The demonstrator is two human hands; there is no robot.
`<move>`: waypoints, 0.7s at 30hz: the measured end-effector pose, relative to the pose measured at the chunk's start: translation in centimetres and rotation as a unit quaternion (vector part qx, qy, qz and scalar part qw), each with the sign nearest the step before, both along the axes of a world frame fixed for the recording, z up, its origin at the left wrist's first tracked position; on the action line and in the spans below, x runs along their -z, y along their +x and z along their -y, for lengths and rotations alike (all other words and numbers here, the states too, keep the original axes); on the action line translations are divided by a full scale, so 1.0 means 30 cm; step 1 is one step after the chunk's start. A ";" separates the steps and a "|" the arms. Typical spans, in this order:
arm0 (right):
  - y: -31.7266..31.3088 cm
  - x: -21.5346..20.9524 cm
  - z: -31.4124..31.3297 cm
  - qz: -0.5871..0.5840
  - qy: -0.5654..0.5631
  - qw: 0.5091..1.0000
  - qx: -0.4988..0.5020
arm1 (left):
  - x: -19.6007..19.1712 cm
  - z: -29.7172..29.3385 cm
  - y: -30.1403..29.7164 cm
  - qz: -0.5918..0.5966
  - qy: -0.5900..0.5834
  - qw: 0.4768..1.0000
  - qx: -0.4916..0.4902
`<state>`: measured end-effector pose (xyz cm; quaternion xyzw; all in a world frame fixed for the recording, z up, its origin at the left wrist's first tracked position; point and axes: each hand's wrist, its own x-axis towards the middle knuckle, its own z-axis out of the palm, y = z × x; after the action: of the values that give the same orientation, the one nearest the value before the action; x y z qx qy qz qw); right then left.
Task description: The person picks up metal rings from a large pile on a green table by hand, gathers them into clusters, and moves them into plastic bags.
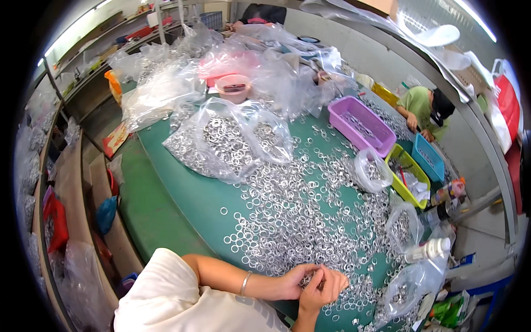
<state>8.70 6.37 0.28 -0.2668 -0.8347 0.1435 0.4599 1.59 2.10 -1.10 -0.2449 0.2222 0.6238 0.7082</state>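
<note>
Step in hand, by my read: sorting or joining small metal rings (298, 216) off the loose pile on the green bench (166, 216). Left hand (296, 275) and right hand (323, 288) meet at 6 o'clock, fingers pinched shut on a ring or two between them; exact count too small to tell. The pile spreads from centre toward 3 o'clock.

Next move likely calls for a fine pinch on one ring from the heap just beside the hands.

Packages: clear bag of rings (227, 146) at 11 o'clock from centre; purple basket (362, 124) at 2; yellow-green tray (409, 174) and blue tray (428, 157) at 3; white bottle (426, 252) at 4; pink tub (233, 88) at 12.
</note>
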 end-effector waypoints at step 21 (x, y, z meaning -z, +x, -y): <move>0.009 0.042 0.035 -0.144 -0.357 0.919 -0.086 | -0.045 0.114 -0.719 -0.230 0.058 0.845 -0.479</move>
<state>8.97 5.32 -0.99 -0.3170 -0.6728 0.5077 0.4349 -19.96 -1.34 0.24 -0.1288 0.1973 0.9358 0.2624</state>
